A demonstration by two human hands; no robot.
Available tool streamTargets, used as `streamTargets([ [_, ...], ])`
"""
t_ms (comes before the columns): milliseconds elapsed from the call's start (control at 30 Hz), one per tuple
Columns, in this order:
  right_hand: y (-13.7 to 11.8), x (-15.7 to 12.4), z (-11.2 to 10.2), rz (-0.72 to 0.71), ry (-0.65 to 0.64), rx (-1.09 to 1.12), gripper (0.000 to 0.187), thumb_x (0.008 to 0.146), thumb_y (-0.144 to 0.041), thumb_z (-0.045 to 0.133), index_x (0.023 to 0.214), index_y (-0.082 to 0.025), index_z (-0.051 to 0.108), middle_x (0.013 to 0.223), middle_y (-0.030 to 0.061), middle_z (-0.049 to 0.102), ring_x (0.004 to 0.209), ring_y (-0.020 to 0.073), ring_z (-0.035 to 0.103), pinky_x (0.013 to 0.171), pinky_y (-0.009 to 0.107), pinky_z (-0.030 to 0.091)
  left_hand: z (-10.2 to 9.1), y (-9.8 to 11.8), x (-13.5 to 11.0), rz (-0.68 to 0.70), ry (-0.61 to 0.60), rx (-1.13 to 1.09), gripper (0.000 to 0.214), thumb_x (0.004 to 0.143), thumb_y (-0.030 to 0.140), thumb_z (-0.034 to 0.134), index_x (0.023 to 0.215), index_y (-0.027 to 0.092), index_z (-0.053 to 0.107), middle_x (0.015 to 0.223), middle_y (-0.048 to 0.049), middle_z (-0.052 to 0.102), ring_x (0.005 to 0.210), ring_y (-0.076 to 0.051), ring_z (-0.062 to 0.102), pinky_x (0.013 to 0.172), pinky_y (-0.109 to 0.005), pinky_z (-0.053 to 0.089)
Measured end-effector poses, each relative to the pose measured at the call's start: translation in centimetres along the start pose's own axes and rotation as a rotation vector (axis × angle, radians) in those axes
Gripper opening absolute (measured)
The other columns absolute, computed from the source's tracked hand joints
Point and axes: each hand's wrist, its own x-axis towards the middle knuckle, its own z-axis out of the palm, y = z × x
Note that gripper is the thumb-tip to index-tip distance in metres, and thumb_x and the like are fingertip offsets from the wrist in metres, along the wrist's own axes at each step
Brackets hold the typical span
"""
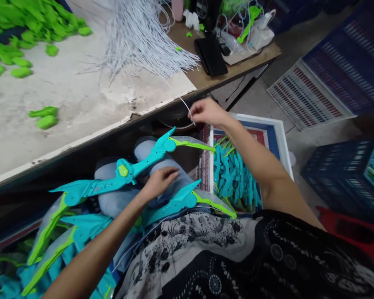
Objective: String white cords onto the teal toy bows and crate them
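My left hand (160, 180) rests palm down, fingers together, on the middle of a long teal plastic toy bow (127, 170) with lime-green tips that lies across my lap. A second teal bow limb (187, 199) lies just below that hand. My right hand (207, 112) is raised near the table's edge and pinches a thin white cord (188, 112) that curves down from it. More teal and green bows (50, 236) are stacked at the lower left.
The worn white table (81, 95) carries a bundle of white cords (143, 37) and heaps of green plastic parts (25, 29). A white-rimmed crate (282, 137) of teal parts stands on the floor to my right. Dark blue crates (343, 174) stand farther right.
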Motion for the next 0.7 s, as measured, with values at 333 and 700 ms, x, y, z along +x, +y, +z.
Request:
streamTargets([
  [333, 6.7, -16.4, 5.2, 0.246, 0.519, 0.257, 0.017, 0.071, -0.032, 0.065, 0.079, -0.017, 0.068, 0.071, 0.0003, 0.065, 0.060, 0.0103, 0.055, 0.060, 0.025, 0.045, 8.6, 2.0, 9.3, -0.337, -0.180, -0.758, 0.014, 0.080, 0.009, 0.062, 0.093, 0.009, 0.065, 0.076, -0.0087, 0.068, 0.061, -0.012, 0.064, 0.058, -0.022, 0.052],
  [700, 6.8, -16.6, 6.4, -0.023, 0.507, -0.134, 0.014, 0.085, -0.026, 0.055, 0.080, -0.020, 0.067, 0.086, 0.0052, 0.065, 0.083, 0.0161, 0.060, 0.076, 0.032, 0.049, 9.9, 2.0, 10.7, -0.278, -0.268, -0.820, 0.005, 0.082, 0.011, 0.061, 0.085, 0.009, 0.065, 0.074, -0.0081, 0.069, 0.064, -0.012, 0.066, 0.063, -0.022, 0.053],
])
